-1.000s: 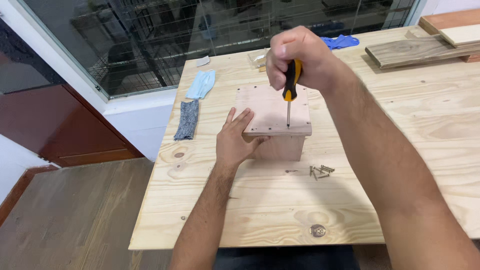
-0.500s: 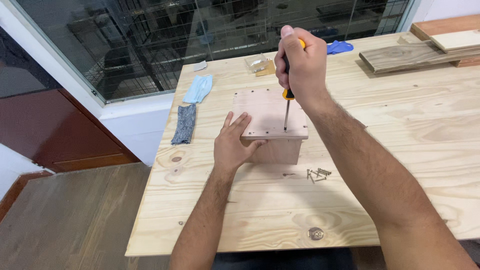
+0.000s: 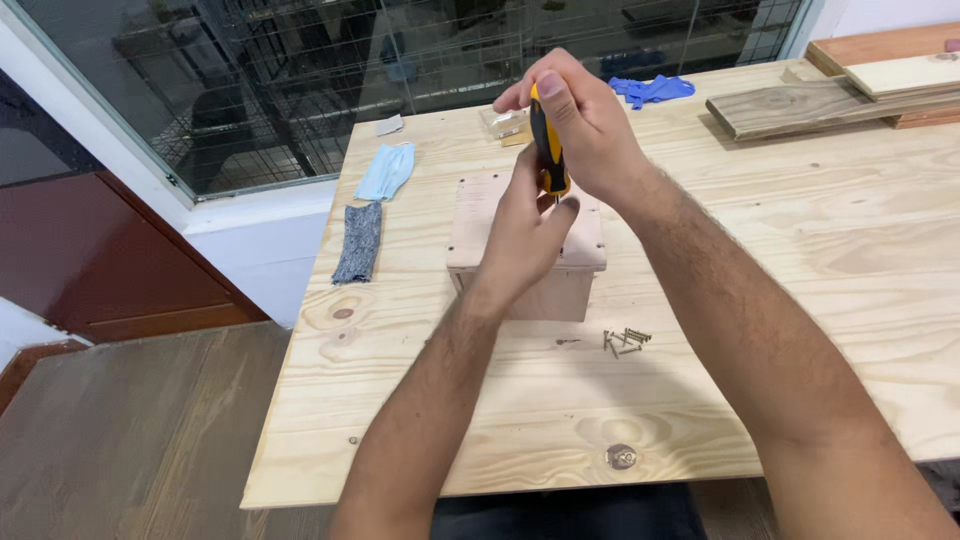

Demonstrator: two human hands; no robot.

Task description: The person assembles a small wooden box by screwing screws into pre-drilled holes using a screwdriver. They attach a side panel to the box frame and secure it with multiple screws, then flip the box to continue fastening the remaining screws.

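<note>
We count one wooden box [image 3: 480, 235] mid-table, one screw pile [image 3: 626, 341] near right of it, two face masks [image 3: 372, 205] far left by the table [image 3: 850, 260] edge; open bare board right. Right hand [image 3: 585, 125] grips the upright screwdriver [image 3: 547, 140]; left hand [image 3: 530, 225] fingers pinch around its lower end over the box lid.

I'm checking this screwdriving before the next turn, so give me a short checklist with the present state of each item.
1. Right hand grips the screwdriver handle: ok.
2. Left hand is up at the shaft, over the wooden box: ok.
3. Tip seated in a screw head: cannot tell, the left hand hides it.
4. Box sits flat on the table: ok.
5. Spare screws lie on the table near the box: ok.
6. Screwdriver upright: cannot tell, only the handle shows.
</note>
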